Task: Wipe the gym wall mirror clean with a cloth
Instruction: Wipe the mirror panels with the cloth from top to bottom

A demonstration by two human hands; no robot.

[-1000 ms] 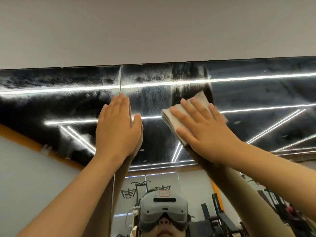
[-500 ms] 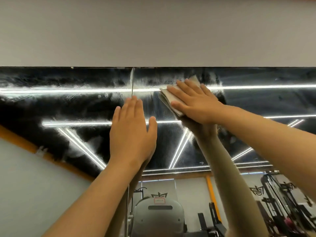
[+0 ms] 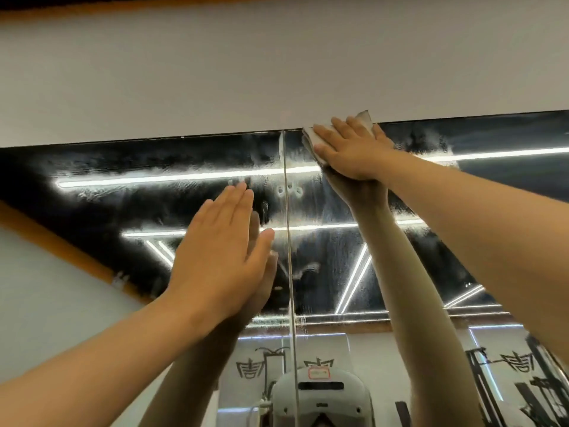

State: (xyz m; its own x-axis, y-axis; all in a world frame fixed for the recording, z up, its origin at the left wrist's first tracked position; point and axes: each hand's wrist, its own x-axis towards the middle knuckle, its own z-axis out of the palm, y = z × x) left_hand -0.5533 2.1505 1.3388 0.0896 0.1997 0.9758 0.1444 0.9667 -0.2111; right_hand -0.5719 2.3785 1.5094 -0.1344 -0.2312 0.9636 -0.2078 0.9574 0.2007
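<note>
White cloth (image 3: 310, 139) pinned under flat, straight-fingered right hand (image 3: 354, 152) at mirror (image 3: 123, 161) top edge, just right of seam (image 3: 288, 241). Left hand (image 3: 218, 257) flat, spread on mirror left of seam. Keep pressure even, overlap passes across streaks (image 3: 264, 155); resting palm may leave prints.

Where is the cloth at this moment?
In the head view, the cloth is pressed under the right hand at the top edge of the mirror, just right of the seam, one corner overlapping the wall above.
</note>
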